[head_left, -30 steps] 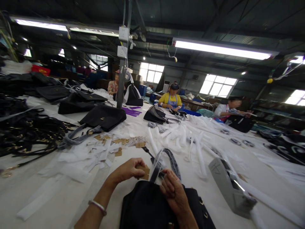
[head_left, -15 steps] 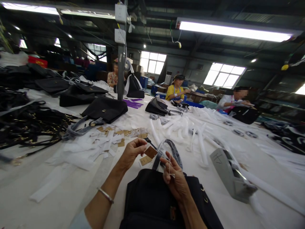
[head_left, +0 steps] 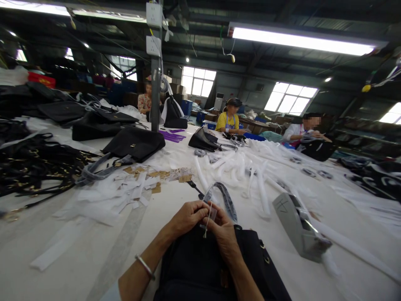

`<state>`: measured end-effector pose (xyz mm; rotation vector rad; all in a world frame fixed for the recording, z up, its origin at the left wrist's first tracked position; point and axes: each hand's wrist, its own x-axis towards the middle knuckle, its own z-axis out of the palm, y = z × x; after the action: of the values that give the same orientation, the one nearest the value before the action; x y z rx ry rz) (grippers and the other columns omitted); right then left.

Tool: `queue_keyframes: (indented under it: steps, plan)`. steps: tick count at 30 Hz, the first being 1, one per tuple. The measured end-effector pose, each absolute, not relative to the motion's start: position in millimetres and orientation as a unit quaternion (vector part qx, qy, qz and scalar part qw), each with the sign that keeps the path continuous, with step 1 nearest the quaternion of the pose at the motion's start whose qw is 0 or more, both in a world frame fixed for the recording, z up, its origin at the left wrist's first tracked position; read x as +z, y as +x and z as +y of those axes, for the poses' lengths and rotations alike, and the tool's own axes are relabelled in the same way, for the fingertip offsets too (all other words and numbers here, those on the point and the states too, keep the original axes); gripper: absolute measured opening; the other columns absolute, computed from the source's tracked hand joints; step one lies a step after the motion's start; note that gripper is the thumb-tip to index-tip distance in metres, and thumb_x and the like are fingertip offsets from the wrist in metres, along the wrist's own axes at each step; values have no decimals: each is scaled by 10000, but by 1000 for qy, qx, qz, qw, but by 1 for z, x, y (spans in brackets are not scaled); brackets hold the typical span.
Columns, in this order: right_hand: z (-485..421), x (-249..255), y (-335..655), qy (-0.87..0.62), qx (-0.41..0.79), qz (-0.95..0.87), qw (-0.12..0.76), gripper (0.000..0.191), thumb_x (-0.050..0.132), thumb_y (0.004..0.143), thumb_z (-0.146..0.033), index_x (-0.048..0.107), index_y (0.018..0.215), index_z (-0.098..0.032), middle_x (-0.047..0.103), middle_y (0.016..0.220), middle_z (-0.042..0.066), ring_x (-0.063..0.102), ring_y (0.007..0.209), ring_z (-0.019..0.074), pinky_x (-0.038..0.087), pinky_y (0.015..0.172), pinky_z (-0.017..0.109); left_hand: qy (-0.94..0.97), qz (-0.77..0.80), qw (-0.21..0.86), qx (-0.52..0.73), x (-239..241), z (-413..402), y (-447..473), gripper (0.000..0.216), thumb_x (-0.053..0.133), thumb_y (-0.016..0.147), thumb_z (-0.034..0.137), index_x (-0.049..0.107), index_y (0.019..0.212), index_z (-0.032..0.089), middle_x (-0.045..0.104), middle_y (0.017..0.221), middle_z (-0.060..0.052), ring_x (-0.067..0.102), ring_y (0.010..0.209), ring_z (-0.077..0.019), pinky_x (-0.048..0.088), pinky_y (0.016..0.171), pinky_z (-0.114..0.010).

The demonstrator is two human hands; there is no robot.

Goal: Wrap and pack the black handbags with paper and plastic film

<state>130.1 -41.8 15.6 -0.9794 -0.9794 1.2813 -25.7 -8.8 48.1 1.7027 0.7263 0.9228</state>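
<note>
A black bag lies in front of me, its handle wrapped in clear plastic. Both my hands meet over its top edge, at the foot of the handle. My left hand pinches at a thin white string, fingertips against those of the other hand. Closed on the same string is my right hand, and the string's short knotted end hangs below the fingers. A small pale translucent piece shows between the hands. Any tag on the string is hidden. A dark strap end lies beyond the handle.
Brown tags and white paper strips lie ahead to the left. A grey tape dispenser stands at right. Black bags and straps pile up at left. Several people work across the table.
My left hand has moved right and joined my right hand at the string. The brown tags near its fingertips are out of sight now. My right hand has shifted slightly down.
</note>
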Motion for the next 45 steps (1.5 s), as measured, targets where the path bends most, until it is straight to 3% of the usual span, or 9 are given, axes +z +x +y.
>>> queue_keyframes:
  steps: [7,12,20,23,26,29,34,42,45]
  plan:
    - [-43,15,132,-494,442,-492,564,396,773,703,-368,706,1064,-219,740,987,34,663,945,265,503,877,370,727,351,459,372,43,-12,-19,209,687,762,359,706,875,184,637,934,-32,597,858,-180,459,753,-256]
    - [-44,11,131,-544,282,-555,562,232,676,723,-280,734,939,-217,732,933,44,650,892,259,489,817,353,696,430,405,407,37,-15,-6,97,665,708,263,625,692,176,591,765,-3,567,763,-165,430,701,-261]
    - [-46,15,138,-573,276,-472,610,350,696,766,-489,699,984,-216,726,958,42,646,911,254,480,846,359,647,471,400,447,37,-5,-13,253,583,807,415,555,726,177,577,708,-5,541,654,-156,433,621,-265]
    - [-49,17,137,-552,217,-504,628,267,678,806,-438,697,964,-224,713,926,39,642,881,238,483,832,355,676,415,385,472,42,-11,-12,260,604,822,400,613,956,177,642,988,-67,606,893,-210,489,778,-310]
    - [-53,20,134,-491,141,-573,642,131,652,842,-328,714,924,-247,695,900,40,636,880,228,483,844,352,737,335,352,470,47,-20,-9,455,654,827,369,558,1253,241,521,1361,-92,464,1265,-266,380,1061,-402]
    - [-54,21,133,-457,103,-601,648,122,604,875,-256,721,909,-267,682,887,47,633,866,225,494,829,354,751,319,355,456,47,-22,-7,301,620,871,344,624,1155,244,603,1262,-67,473,1265,-245,336,1102,-383]
    - [-53,16,134,-480,148,-555,663,97,638,875,-310,696,920,-246,650,864,42,614,720,188,503,648,301,735,388,321,455,36,-15,-9,153,589,872,272,648,1006,225,657,1006,-44,596,999,-206,450,916,-313]
    - [-43,18,133,-483,376,-420,670,457,791,692,-448,656,1040,-184,725,874,47,667,715,195,552,673,310,732,404,322,445,37,-15,-7,173,517,880,248,615,1021,226,682,981,-35,629,900,-188,484,841,-295]
    - [-42,19,134,-496,414,-436,627,363,781,696,-438,696,921,-166,726,805,35,644,639,164,543,627,277,725,394,340,452,35,-14,-6,240,528,852,255,594,1082,226,686,1007,-36,646,859,-182,507,815,-298]
